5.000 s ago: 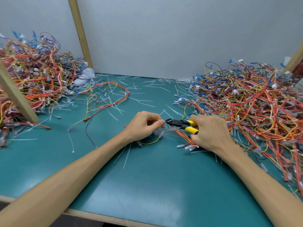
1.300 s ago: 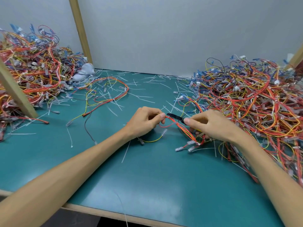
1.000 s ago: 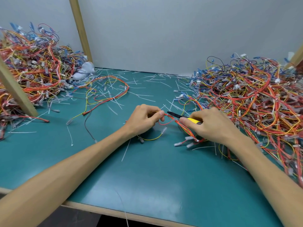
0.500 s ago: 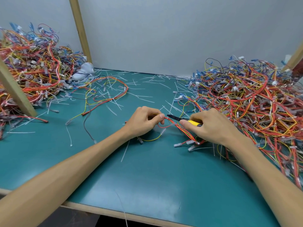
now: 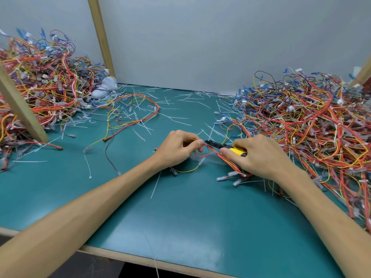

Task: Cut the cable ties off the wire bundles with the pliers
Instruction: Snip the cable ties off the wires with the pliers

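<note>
At mid-table my left hand [image 5: 177, 149] pinches one end of a small wire bundle [image 5: 224, 160] of red, orange and yellow wires. My right hand [image 5: 259, 157] grips the yellow-handled pliers [image 5: 224, 147]. Their black jaws point left and sit right at my left fingertips, on the bundle. The bundle's grey connector ends [image 5: 228, 176] trail on the table below my right hand. Whether a cable tie lies between the jaws is hidden.
A big heap of wire bundles [image 5: 313, 125] fills the right side, another heap [image 5: 38, 81] the left. Loose wires [image 5: 138, 109] and several cut white ties [image 5: 154, 187] litter the green table [image 5: 180, 217]. Wooden posts [image 5: 20, 105] stand on the left. A white object [image 5: 105, 87] lies near the wall.
My right hand turned the pliers so the yellow handle shows, and brought the jaws closer to my left fingertips. My left hand stayed put, holding the bundle.
</note>
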